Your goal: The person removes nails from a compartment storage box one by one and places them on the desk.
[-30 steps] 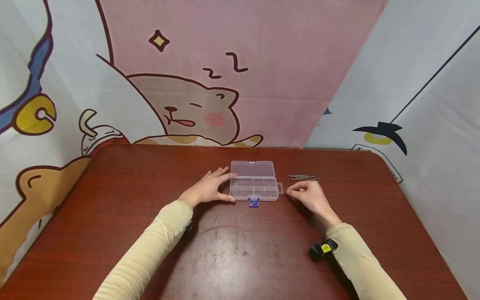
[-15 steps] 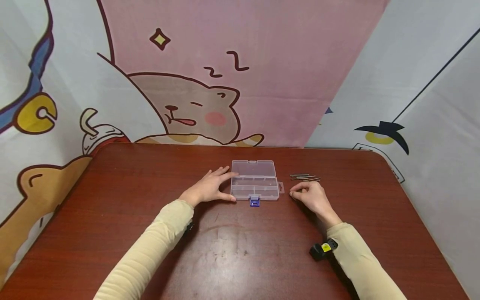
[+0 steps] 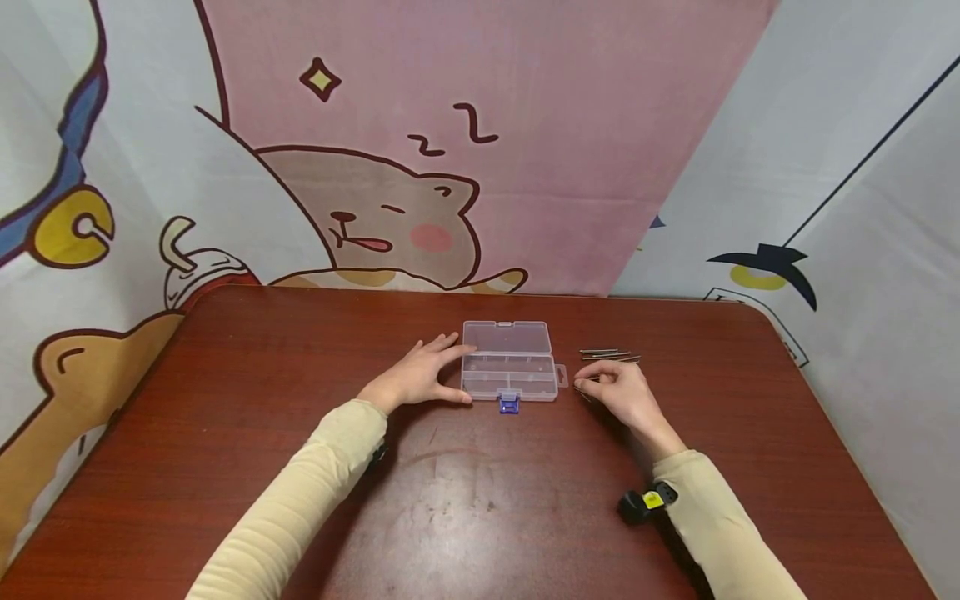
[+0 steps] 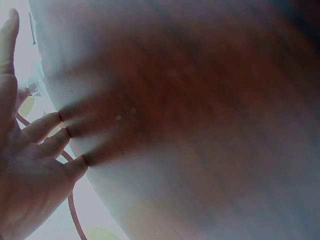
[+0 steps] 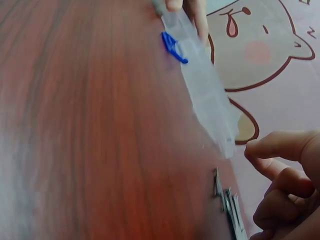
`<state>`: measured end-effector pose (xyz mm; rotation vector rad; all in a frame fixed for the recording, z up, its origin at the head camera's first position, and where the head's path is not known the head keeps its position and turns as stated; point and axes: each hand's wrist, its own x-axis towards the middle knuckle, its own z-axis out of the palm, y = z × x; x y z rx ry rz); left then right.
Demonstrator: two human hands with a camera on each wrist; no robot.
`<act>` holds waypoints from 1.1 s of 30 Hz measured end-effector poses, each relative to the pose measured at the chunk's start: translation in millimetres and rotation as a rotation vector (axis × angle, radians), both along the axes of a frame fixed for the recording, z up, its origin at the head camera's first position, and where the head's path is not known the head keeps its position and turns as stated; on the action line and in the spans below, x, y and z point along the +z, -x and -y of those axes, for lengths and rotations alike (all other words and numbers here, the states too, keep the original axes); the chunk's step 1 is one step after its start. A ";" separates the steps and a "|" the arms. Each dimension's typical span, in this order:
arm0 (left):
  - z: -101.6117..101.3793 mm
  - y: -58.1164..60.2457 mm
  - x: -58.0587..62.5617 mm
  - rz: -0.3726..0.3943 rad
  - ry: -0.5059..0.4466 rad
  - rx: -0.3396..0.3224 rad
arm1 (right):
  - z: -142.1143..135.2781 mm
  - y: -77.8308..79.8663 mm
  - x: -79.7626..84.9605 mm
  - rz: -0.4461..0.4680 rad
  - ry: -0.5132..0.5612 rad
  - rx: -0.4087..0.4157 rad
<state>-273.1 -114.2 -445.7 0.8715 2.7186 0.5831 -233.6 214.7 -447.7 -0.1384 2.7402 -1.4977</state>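
Observation:
A clear plastic compartment box (image 3: 532, 387) lies with its lid raised at the back and a blue latch (image 3: 509, 405) at the front. My left hand (image 3: 412, 379) is spread at its left side, thumb and forefinger touching the edge. Right of the box, my right hand (image 3: 618, 396) has its thumb and forefinger tips close together, low over the table. Whether anything is pinched there is hidden. Several thin metal nails (image 3: 600, 352) lie just behind that hand. In the right wrist view a separate nail (image 5: 216, 183) lies apart from the fingers, near the bunch of nails (image 5: 232, 212).
A reddish-brown wooden table (image 3: 450, 517) carries everything. Behind it hangs a cartoon-printed cloth (image 3: 570, 167). The box's hanging tab (image 3: 562, 376) sticks out toward the right hand. A black wrist camera (image 3: 637, 505) hangs below the right sleeve.
My right fingertips shift slightly right, away from the box, then back left. My left hand, the box and the bunch of nails stay in place.

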 end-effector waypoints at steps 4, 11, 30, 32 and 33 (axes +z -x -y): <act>0.4 -0.2 0.2 -0.004 -0.004 -0.005 | 10.7 -2.2 3.1 -0.031 0.041 0.026; 0.5 0.3 -0.5 0.000 -0.004 -0.004 | 36.0 -9.7 11.0 -0.107 0.081 0.116; -1.4 0.2 1.3 0.015 0.004 0.016 | 72.3 -1.0 4.6 -0.165 0.092 0.235; -1.2 0.1 1.4 0.015 0.004 0.015 | 77.2 0.3 3.1 -0.163 0.098 0.251; -1.1 0.1 1.4 0.015 0.003 0.014 | 80.0 0.6 2.3 -0.167 0.095 0.260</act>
